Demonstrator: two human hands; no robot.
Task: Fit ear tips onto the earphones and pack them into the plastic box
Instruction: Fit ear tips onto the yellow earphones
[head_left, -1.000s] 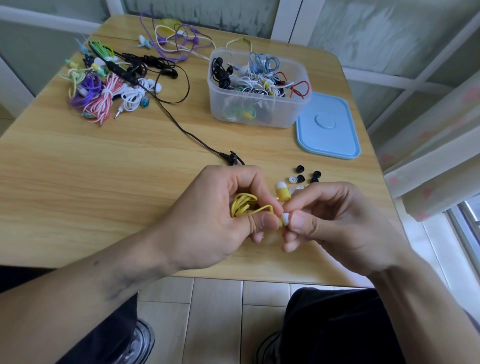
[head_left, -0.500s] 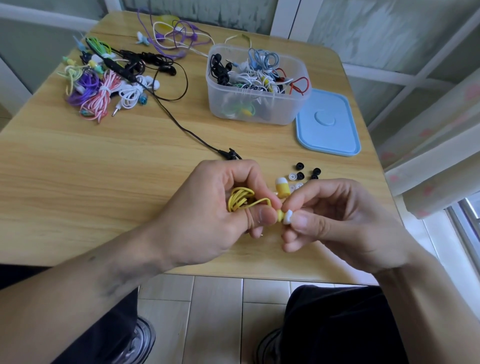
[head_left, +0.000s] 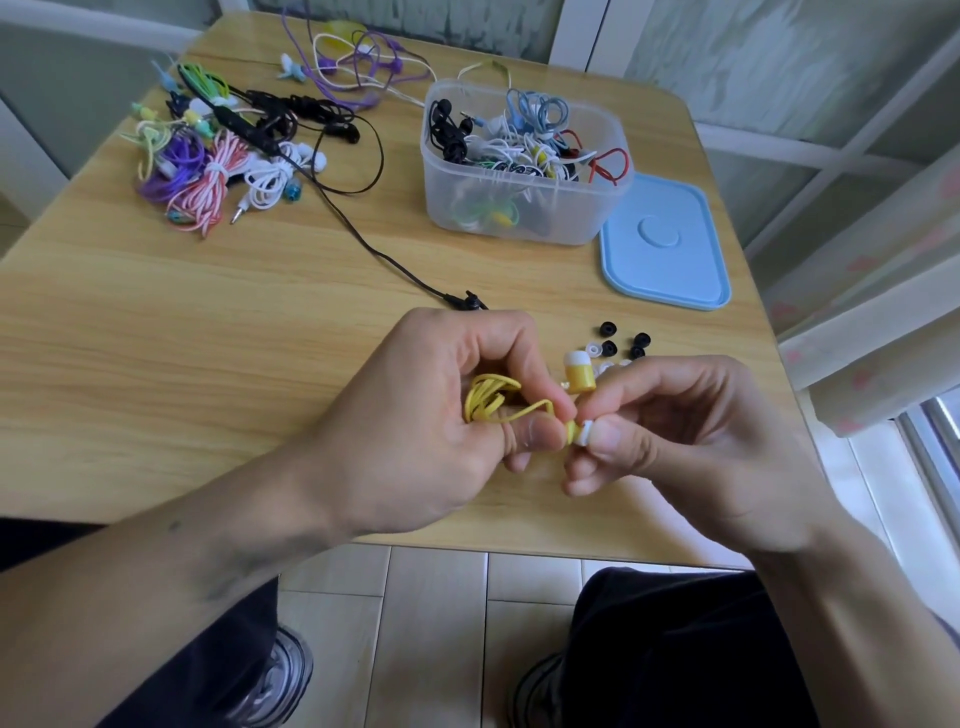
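Note:
My left hand (head_left: 415, 415) grips a coiled yellow earphone cable (head_left: 488, 400) and pinches one yellow earbud (head_left: 571, 431) at its thumb tip. My right hand (head_left: 685, 436) pinches a white ear tip (head_left: 584, 434) against that earbud's nozzle. The second yellow earbud (head_left: 579, 373), with a white tip on it, sticks up between my hands. Loose black and clear ear tips (head_left: 618, 345) lie on the table just beyond my right hand. The clear plastic box (head_left: 519, 208), full of several earphones, stands at the back.
The box's blue lid (head_left: 665, 244) lies right of it. A heap of coloured earphones (head_left: 218, 156) lies at the back left. A black cable (head_left: 363, 239) runs from it toward my left hand. The wooden table's front edge (head_left: 467, 551) is just below my hands.
Both hands stay together over the table's front; the white tip sits closer against the yellow earbud. The view has shifted slightly.

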